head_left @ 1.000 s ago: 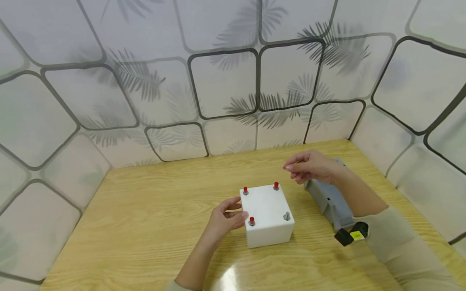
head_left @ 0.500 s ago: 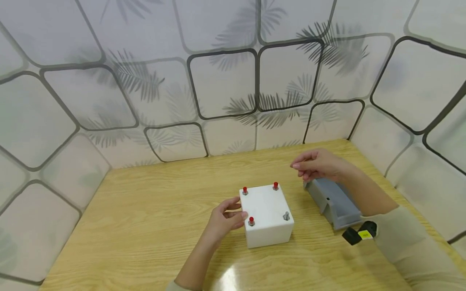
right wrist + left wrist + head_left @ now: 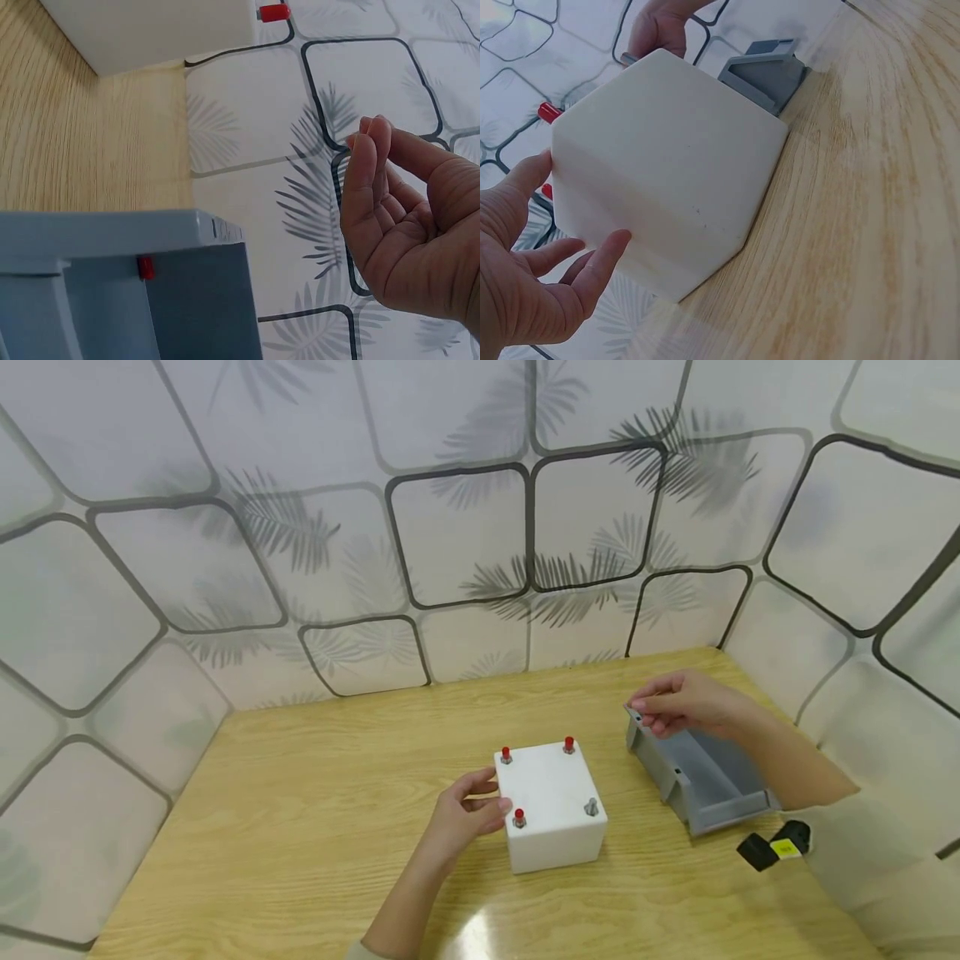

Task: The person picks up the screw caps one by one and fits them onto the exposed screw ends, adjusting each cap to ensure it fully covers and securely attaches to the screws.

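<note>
A white box [image 3: 553,787] sits on the table. Three of its top corners carry red caps [image 3: 569,742]; the front right corner shows a bare metal post [image 3: 591,807]. My left hand [image 3: 465,814] holds the box's left side, thumb at the top edge and bent fingers against the wall [image 3: 619,247]. Above the far end of a grey bin [image 3: 708,777] hovers my right hand [image 3: 686,702]. Its fingers are loosely bent, thumb near the fingertips, and nothing shows between them in the right wrist view. One loose red cap [image 3: 145,267] lies inside the bin.
The wooden table [image 3: 322,818] extends to the left of the box and in front of it. A patterned wall covering [image 3: 472,527] encloses the table at the back and both sides. The bin stands a short way right of the box.
My right hand has moved rightward, away from the box, to over the bin's far end, uncovering more of the bin. The left hand and the box have stayed in place.
</note>
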A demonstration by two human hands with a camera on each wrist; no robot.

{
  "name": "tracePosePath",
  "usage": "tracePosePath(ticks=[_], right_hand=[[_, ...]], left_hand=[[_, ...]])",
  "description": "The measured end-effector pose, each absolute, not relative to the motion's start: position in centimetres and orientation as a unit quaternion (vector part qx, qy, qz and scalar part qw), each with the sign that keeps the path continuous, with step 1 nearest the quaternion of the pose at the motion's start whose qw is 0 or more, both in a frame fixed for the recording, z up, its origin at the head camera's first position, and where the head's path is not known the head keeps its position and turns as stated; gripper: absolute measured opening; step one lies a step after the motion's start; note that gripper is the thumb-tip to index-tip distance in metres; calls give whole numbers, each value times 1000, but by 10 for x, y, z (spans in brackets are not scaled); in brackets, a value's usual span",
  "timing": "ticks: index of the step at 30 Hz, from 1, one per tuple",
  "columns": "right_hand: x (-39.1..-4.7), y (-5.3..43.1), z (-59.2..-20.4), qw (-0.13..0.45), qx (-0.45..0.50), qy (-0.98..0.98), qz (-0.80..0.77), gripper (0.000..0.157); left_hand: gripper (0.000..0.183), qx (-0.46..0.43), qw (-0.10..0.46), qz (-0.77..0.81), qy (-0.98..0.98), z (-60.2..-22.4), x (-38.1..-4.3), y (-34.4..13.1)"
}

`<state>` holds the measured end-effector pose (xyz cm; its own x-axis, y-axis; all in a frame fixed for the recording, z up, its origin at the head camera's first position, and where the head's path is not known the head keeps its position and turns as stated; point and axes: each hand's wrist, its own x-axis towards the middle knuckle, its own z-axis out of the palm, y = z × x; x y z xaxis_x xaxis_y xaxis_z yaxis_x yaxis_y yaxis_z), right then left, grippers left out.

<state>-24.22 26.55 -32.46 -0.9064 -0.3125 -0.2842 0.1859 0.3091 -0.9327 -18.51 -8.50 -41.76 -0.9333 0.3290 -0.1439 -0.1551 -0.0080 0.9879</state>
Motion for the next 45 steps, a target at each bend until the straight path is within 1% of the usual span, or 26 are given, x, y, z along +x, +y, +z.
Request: tracePosePath(ticks=[4, 8, 13, 17, 20, 30, 33, 40, 45], right_hand=[[-241, 274, -325, 212, -39, 785, -581, 32], [-240, 281, -324, 209, -34, 789, -577, 27], [-241, 289, -323, 205, -25, 787, -581, 13], [-242, 296, -320, 202, -18, 791, -578, 10], [-243, 300, -319, 202, -16, 797, -569, 11], [-247, 309, -322, 206, 15, 805, -557, 8], [-249, 312, -324, 207, 22, 808, -551, 11], [-258, 319, -337, 228, 43, 803, -549, 9], [-264, 324, -349, 243, 55, 797, -550, 10]], left_hand=[[63, 64, 170, 707, 684, -417, -184, -86], [63, 63, 170, 706, 684, -417, -185, -87], [63, 62, 171, 705, 686, -417, -185, -87], [63, 63, 170, 706, 685, -417, -186, -87], [63, 62, 170, 706, 684, -418, -186, -86], [64, 64, 174, 703, 687, -416, -188, -85], [64, 63, 175, 702, 688, -416, -187, -85], [64, 62, 174, 703, 687, -417, -187, -85], [63, 67, 171, 704, 686, -419, -186, -85]])
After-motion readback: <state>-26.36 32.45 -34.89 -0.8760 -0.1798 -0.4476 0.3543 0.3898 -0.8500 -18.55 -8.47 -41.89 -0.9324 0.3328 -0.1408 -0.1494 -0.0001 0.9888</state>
